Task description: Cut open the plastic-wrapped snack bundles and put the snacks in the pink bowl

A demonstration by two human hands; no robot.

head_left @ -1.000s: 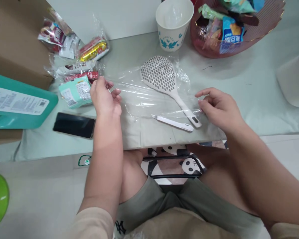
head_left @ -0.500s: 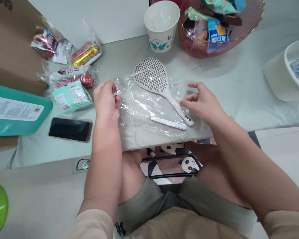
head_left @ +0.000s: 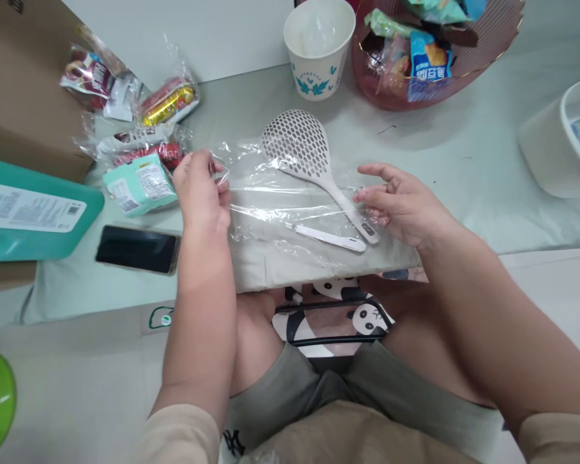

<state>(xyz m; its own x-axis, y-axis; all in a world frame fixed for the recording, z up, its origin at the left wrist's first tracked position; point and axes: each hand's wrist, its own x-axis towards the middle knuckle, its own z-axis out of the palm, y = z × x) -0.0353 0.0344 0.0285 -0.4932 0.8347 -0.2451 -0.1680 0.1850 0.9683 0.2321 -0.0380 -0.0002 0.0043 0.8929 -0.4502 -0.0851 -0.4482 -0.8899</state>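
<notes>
A clear plastic bag (head_left: 265, 196) is stretched between my two hands over the cloth-covered table. My left hand (head_left: 202, 190) pinches its left end. At the right end, my right hand (head_left: 391, 200) grips the film between thumb and fingers, with the index finger reaching out. A pale skimmer (head_left: 299, 142) with a perforated bowl lies partly beneath the film, its handle slanting toward my right hand. Below it rests a slim white utility knife (head_left: 326, 237), its tip pointing left. Whether either lies inside or under the bag I cannot tell.
A paper cup (head_left: 318, 51) and a pink bowl of snacks (head_left: 386, 96) stand at the back. Packaged snacks (head_left: 142, 183), a phone (head_left: 138, 249) and a teal bottle (head_left: 33, 209) are on the left. Far right is a white tub (head_left: 544, 151). A panda-print bag (head_left: 328, 322) lies between my legs.
My hands have moved slightly apart, and the plastic film between them is pulled tauter. My right hand has closed on its right end. The skimmer and knife stay nearly in place.
</notes>
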